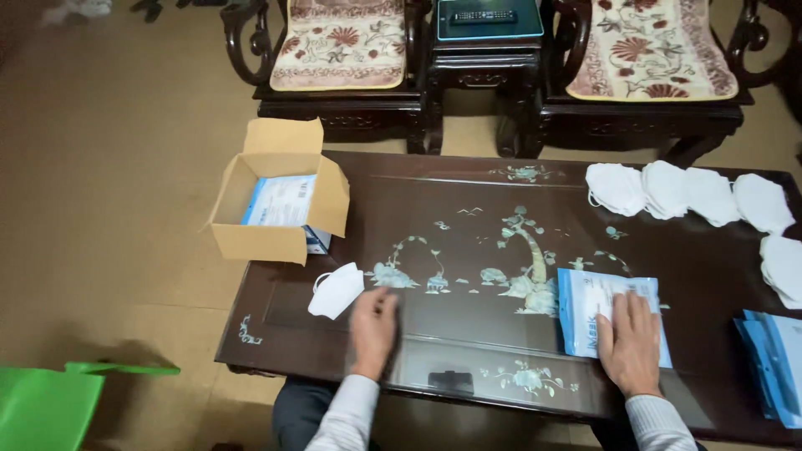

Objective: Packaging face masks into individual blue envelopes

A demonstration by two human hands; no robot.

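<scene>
1. Right hand (pixel 630 344): lies flat, palm down, fingers spread, on a blue-and-white mask packet (pixel 612 324); pressing on it, not clenched around it. Packet lies flat on the dark inlaid table (pixel 468 334), near its front edge.
2. Left hand (pixel 373 330): blurred, fingers loosely extended over the table top, holding nothing. A single white mask (pixel 336 290) lies just beside it, up and to its left, apart from the fingertips.
3. Far right edge: a stack of blue packets (pixel 773 363), well apart from the right hand.
4. Left corner of table: an open cardboard box (pixel 276 205) with a blue-and-white packet inside.
5. Back right: a row of loose white masks (pixel 689 194), overlapping, curving down the right edge.
6. Beyond the table: two carved chairs (pixel 342 58) with floral cushions, and a small stand between them.
</scene>
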